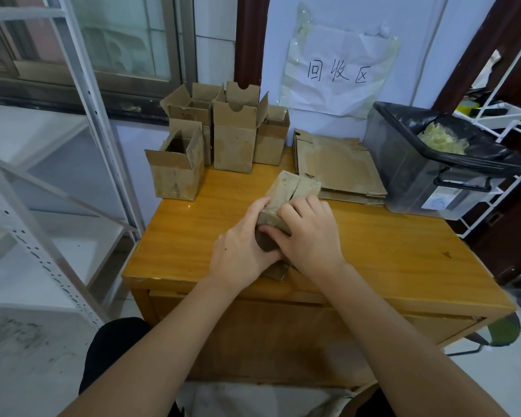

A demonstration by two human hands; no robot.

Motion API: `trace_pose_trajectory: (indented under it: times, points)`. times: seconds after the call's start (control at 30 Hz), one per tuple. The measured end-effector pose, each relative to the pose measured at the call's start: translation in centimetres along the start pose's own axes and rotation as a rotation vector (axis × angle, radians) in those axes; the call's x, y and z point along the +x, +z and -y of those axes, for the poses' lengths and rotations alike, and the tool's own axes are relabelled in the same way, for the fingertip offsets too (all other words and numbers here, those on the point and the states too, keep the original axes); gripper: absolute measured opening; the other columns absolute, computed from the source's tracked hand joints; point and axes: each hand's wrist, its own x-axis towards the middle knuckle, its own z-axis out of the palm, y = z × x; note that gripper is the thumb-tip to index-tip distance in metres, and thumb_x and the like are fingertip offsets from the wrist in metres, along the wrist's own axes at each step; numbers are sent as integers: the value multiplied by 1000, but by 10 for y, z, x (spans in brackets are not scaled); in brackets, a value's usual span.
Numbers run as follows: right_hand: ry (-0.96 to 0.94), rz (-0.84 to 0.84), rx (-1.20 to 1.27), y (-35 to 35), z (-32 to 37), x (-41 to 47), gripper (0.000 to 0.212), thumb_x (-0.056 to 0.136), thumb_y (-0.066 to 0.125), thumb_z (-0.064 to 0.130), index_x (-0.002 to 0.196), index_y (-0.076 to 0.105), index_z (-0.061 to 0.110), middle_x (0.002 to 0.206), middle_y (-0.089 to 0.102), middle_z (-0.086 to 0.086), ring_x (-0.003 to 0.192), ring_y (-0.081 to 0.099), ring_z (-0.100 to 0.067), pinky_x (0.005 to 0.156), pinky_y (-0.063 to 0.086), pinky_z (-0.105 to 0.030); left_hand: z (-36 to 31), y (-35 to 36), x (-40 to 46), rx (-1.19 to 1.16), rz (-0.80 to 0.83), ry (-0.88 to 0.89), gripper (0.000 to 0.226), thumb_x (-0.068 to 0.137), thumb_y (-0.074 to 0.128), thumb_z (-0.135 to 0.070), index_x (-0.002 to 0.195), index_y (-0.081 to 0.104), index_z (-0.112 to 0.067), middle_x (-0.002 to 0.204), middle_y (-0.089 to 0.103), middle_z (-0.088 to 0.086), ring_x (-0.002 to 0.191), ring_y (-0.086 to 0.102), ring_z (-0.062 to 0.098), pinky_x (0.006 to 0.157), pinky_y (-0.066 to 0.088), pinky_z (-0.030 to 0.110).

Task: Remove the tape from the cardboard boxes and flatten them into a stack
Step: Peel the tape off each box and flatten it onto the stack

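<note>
A small brown cardboard box (292,191) lies on its side in the middle of the wooden table (388,245), its far flaps closed with a slit between them. My left hand (241,251) grips its near left side, fingers curled round the edge. My right hand (309,233) grips the near right side, thumb reaching across the near face. A stack of flattened boxes (340,167) lies at the back right. Several upright open boxes (232,139) stand at the back left. I see no tape on the held box.
A grey bin (427,173) lined with a black bag holds a heap of yellowish tape (442,139) at the table's right rear. White metal shelving (57,164) stands to the left. A paper sign (337,73) hangs on the wall behind.
</note>
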Motion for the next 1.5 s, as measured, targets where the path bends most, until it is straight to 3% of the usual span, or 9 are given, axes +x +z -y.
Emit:
trace_pose_trajectory:
  times: [0.17,0.37,0.5,0.73,0.8,1.07,1.37,1.5]
  points:
    - [-63,-9,40,-1,-6,0,29,102,59,37,91,71,13,91,71,-4,81,58,-22,69,45,-38,0,0,1,22,-7,-19,92,78,80,-61,153,30,-40,124,71,-6,99,72,15,76,55,23]
    - [-79,-34,162,-4,-15,-7,22,102,61,27,96,74,10,99,74,-5,86,61,-23,73,49,-41,-1,1,-1,60,-28,-4,94,74,80,-67,151,32,-40,120,72,-6,96,73,16,74,54,24]
    - [-6,18,267,-3,-17,-8,26,99,63,35,100,72,10,101,70,-3,92,55,-19,78,45,-37,-1,1,-2,61,-28,16,93,75,75,-72,151,33,-39,120,71,-6,96,73,16,74,56,24]
    - [-15,141,271,-11,-24,-7,55,85,69,58,112,69,10,111,67,-3,99,52,-17,86,44,-32,1,1,-2,44,-17,22,91,77,77,-68,152,33,-38,122,72,-4,100,73,18,76,58,26]
    - [-20,182,247,-13,-24,-8,60,80,73,58,117,67,11,115,65,-3,102,51,-17,89,45,-32,2,1,-2,45,-14,39,91,78,77,-65,153,34,-36,125,71,-2,103,72,17,77,53,20]
    - [-102,145,107,-18,-25,-7,35,92,70,38,114,71,11,115,73,-6,101,63,-24,81,55,-40,-3,0,-2,54,-9,4,93,75,79,-67,151,33,-39,121,72,-4,99,72,17,73,50,20]
    - [-173,52,43,-18,-27,-9,35,101,54,36,110,74,10,111,76,-7,105,66,-22,75,59,-37,-4,0,-1,61,-2,-22,97,73,78,-73,151,30,-42,128,70,-5,106,72,19,79,56,28]
    - [-99,130,155,-21,-27,-9,42,101,51,38,123,71,8,121,73,-9,114,62,-25,86,58,-40,-3,1,-1,68,-1,-29,98,72,78,-74,151,28,-43,126,70,-4,105,72,20,81,61,35]
